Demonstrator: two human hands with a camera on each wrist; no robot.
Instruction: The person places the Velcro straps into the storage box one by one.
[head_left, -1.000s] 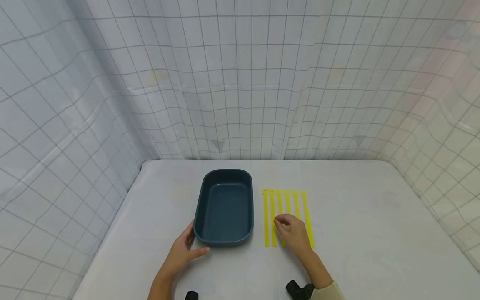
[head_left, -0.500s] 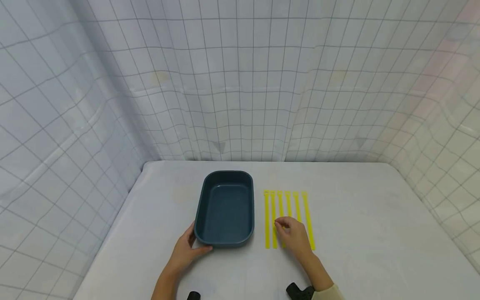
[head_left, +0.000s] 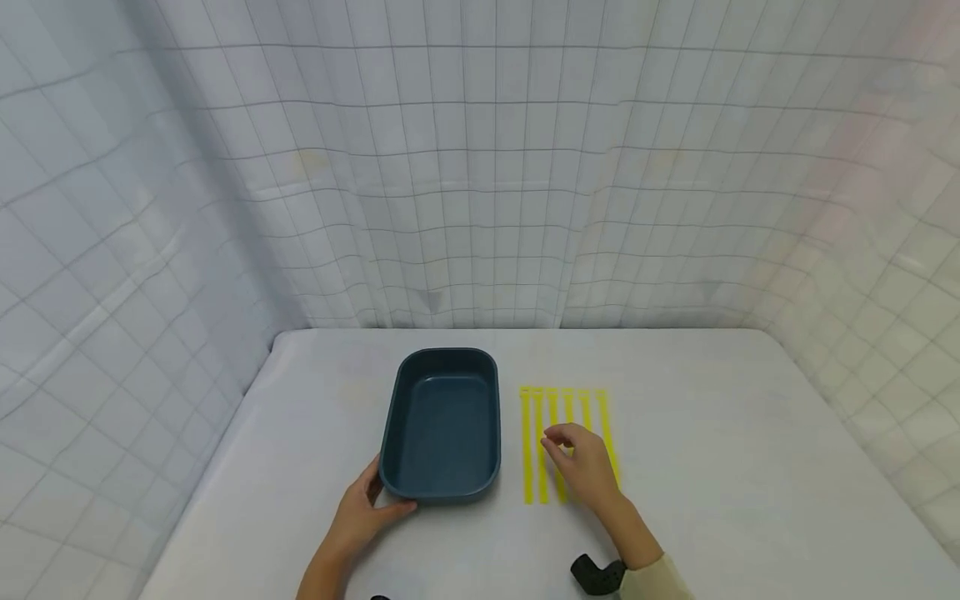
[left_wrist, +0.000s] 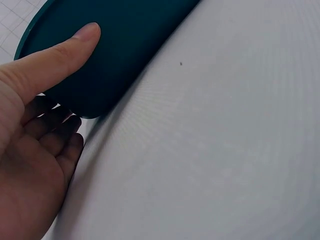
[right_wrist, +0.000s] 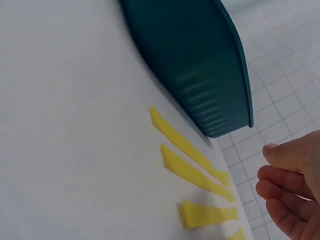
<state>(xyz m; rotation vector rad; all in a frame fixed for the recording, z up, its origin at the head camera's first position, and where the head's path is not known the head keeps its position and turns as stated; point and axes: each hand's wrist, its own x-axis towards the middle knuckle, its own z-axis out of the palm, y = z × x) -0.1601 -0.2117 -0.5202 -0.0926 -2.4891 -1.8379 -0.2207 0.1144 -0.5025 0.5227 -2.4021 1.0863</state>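
Observation:
A dark teal rectangular bin [head_left: 442,433] stands on the white table. My left hand [head_left: 358,517] holds its near left corner. In the left wrist view, the thumb [left_wrist: 75,52] lies along the bin's outer wall and the fingers [left_wrist: 55,125] curve round the corner. Right of the bin, several flat yellow strips [head_left: 527,450] lie side by side, widened at their far ends. Over them my right hand [head_left: 587,468] hovers with fingers loosely curled, thumb and forefinger close together; nothing shows between them. That hand hides part of several strips.
White table surface [head_left: 750,450] extends to both sides. White gridded curtains [head_left: 480,183] enclose the back and sides. A black device [head_left: 596,575] sits by the right wrist, and a sliver of another black item [head_left: 380,597] shows at the bottom edge.
My left thumb has come in against the bin's near wall, where it was slightly apart before. The right hand stays over the strips, almost unmoved. The head view has shifted slightly.

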